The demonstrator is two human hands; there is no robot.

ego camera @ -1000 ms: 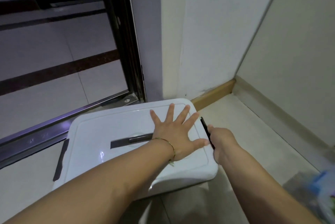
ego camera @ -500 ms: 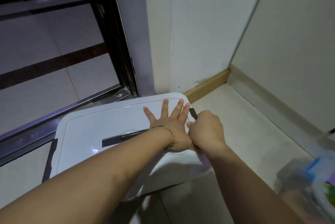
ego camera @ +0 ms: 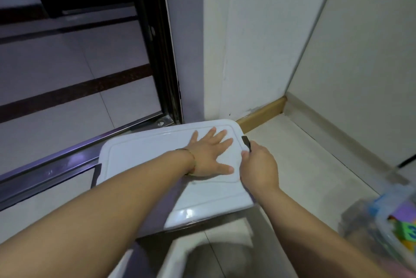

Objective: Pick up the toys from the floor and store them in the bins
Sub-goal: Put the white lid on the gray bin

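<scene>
**A:** Where was the white bin lid (ego camera: pixel 139 154) relative to the fingers?

**B:** It sat in the middle of the frame, directly under the left hand (ego camera: pixel 209 154). That hand lay flat on the right half of the lid, with its fingers straight and spread and pointing toward the upper right. The right hand (ego camera: pixel 258 169) was at the lid's right edge, its fingers curled round a black clip (ego camera: pixel 246 142) there. The thumb lay against the lid's rim.

**A:** How much of that clip could you see?

**B:** Only its top end, which stuck out above the fist. The rest was buried in the grip. A second black clip (ego camera: pixel 95 175) showed at the lid's left edge, partly cut off by the left forearm.

**A:** What else was hidden or unclear?

**B:** The left forearm covered the near left part of the lid. I could not make out what lay under the lid at the bottom of the frame, where everything was shadowed and blurred. At the lower right a clear bin (ego camera: pixel 369 217) was smeared and cut off by the frame edge. Colourful foam pieces (ego camera: pixel 407 232) showed inside it, one of them green.

**A:** What did the lid look like?

**B:** It was glossy white with rounded corners and a raised line running just inside its rim. Its far corner sat near the wooden baseboard (ego camera: pixel 261 113), and its far edge lay beside the metal door track (ego camera: pixel 56 165). A thin bracelet (ego camera: pixel 191 158) circled the left wrist.
</scene>
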